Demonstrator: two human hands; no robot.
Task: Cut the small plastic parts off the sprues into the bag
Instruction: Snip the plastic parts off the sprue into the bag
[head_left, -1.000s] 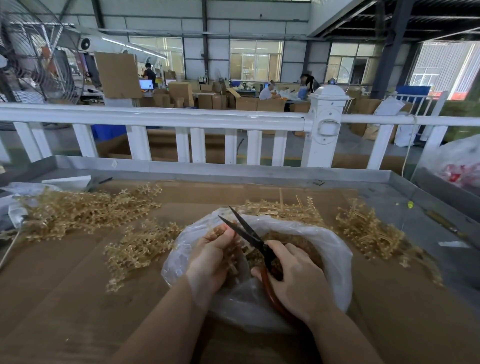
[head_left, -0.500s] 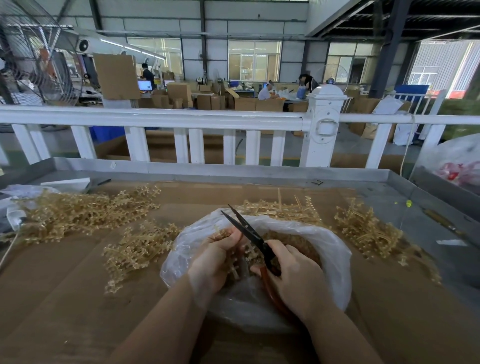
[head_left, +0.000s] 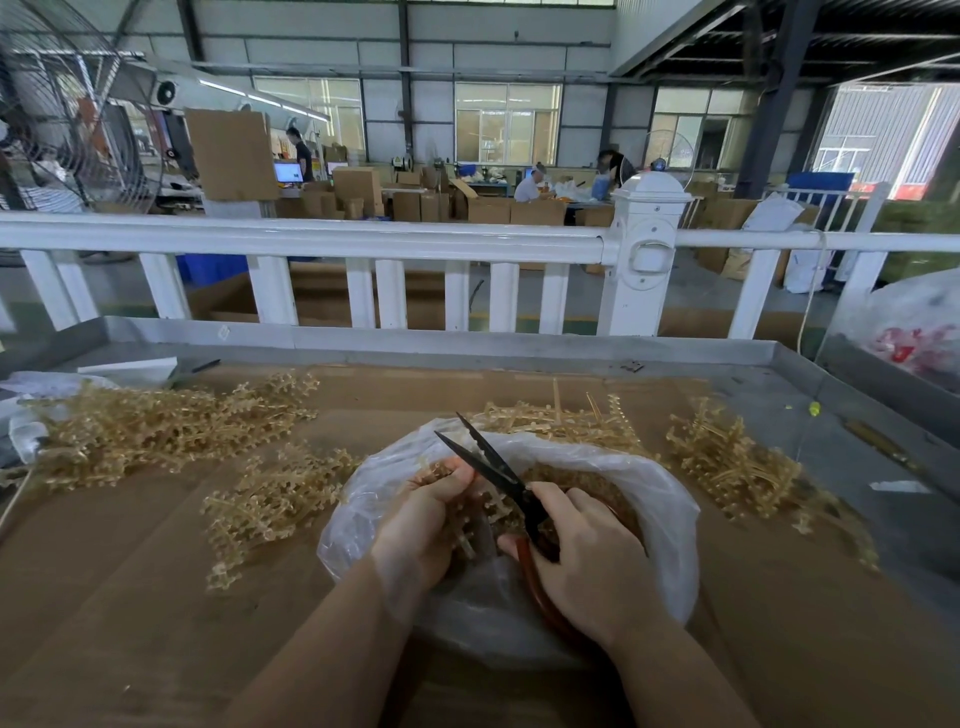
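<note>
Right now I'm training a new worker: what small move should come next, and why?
Probably close the black-bladed scissors: the blades stand open in the right hand, while the left hand holds a tan plastic sprue over the clear plastic bag.

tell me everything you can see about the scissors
The scissors have two dark, slim, pointed blades, parted in a narrow V, tips pointing up and away over the bag's open mouth. Their handles look reddish-brown, mostly hidden inside the right hand, which grips them. The blades cross just beside the left hand's fingertips and the sprue it holds.
</note>
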